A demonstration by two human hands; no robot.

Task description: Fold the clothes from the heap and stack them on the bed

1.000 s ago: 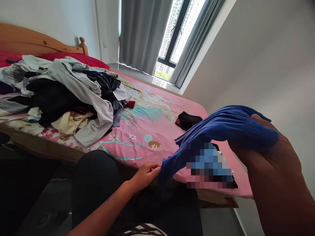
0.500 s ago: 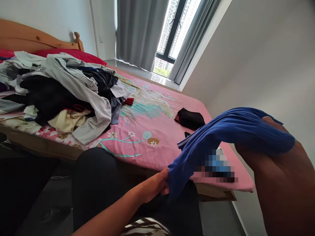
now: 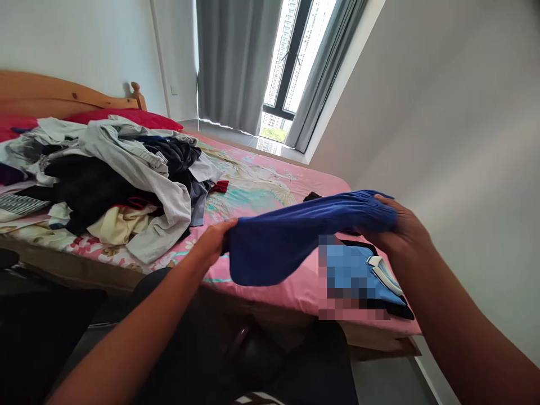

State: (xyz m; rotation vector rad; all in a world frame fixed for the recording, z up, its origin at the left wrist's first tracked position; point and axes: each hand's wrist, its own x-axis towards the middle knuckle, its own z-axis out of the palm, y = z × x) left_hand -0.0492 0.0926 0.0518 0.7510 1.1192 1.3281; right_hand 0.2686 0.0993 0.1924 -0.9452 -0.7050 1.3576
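Observation:
Blue shorts (image 3: 291, 236) with a gathered waistband are stretched sideways between my two hands, above the near edge of the bed. My left hand (image 3: 216, 241) pinches a corner at the lower end, where the cloth hangs in a rounded fold. My right hand (image 3: 403, 225) is closed round the gathered waistband, and the thumb lies on top. Beneath the right hand and forearm lies a folded light blue shirt (image 3: 350, 261) with a white collar, partly blurred out. Dark folded clothing (image 3: 313, 196) shows just behind the shorts, mostly hidden by them.
A large heap of loose clothes (image 3: 101, 180) covers the left side of the bed. The pink flowered sheet (image 3: 261, 174) reaches toward the window and grey curtains (image 3: 236, 67). A wooden headboard (image 3: 63, 93) stands at the far left, and a white wall (image 3: 455, 112) rises at the right.
Both hands have moved left, and the right hand has come lower. The shorts, formerly arched and hanging down toward the left hand, are now pulled nearly level. More of the light blue shirt shows.

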